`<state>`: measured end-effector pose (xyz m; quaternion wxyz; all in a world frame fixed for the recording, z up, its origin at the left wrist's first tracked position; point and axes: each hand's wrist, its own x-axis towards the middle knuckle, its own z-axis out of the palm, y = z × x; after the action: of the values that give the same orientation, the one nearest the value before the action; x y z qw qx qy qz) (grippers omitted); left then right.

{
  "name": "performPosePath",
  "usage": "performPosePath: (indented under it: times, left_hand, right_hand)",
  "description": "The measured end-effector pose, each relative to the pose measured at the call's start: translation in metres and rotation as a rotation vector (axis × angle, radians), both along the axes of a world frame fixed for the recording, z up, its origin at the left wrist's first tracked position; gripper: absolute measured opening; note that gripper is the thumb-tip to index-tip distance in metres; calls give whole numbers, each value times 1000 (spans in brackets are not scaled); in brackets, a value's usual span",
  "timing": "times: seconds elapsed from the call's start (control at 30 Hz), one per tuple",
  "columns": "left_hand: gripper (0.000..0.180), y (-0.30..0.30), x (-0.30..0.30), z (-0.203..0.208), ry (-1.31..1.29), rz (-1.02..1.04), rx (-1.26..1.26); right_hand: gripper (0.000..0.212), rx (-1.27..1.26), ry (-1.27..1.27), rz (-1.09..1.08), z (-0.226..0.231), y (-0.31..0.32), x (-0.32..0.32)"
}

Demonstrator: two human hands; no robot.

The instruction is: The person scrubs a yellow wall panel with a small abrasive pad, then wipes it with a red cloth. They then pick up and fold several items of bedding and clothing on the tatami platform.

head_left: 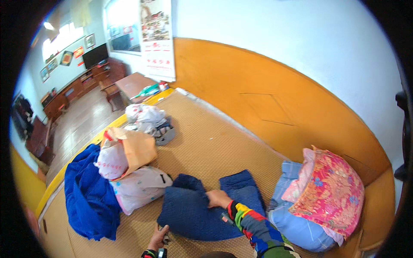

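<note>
Spread before me on the woven mat (206,155) lies a dark blue quilted garment (206,223), which looks like a pair of trousers. Its two leg-like parts point away from me, with a gap between them. My left hand (159,237) grips the near left corner, fingers partly hidden by the cloth. Reaching over from the right, my right hand (218,198) has its fingers closed on the inner edge of the left part, near the middle. The thumb side of that hand is partly hidden.
Left of the garment are a bright blue cloth (91,195), a white bag (140,187) and a tan paper bag (140,150). Farther off lies a white plastic bundle (148,118). A red floral pillow (329,191) rests on blue bedding (301,230) at right, beside the orange wall panel (266,103).
</note>
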<state>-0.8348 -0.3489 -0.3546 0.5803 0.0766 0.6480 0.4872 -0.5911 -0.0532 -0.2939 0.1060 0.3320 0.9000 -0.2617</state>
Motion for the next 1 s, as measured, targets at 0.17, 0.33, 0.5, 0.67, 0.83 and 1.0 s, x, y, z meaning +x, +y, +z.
performPosePath:
  times: [0.17,0.33,0.5,0.67,0.83,1.0]
  left_hand:
    - [53,24,-5,38,-92,273,68]
    - [54,91,8,179,-14,125,646]
    - [50,169,98,340,-69,-28,739]
    - [48,213,247,410,-121,-418,930]
    - [44,259,372,371,-199,-923,886]
    - [34,254,343,292,36,-954,786]
  right_hand:
    - [37,360,357,-30,135,-37,8]
    - [55,685,421,-89,329,-52,71]
    - [58,1300,359,-195,495,-98,173]
    - [86,1308,151,-410,591,-87,326]
    - [85,1252,-271,-746,522,-37,488]
    - [62,1118,-465,-859,286,-14,556]
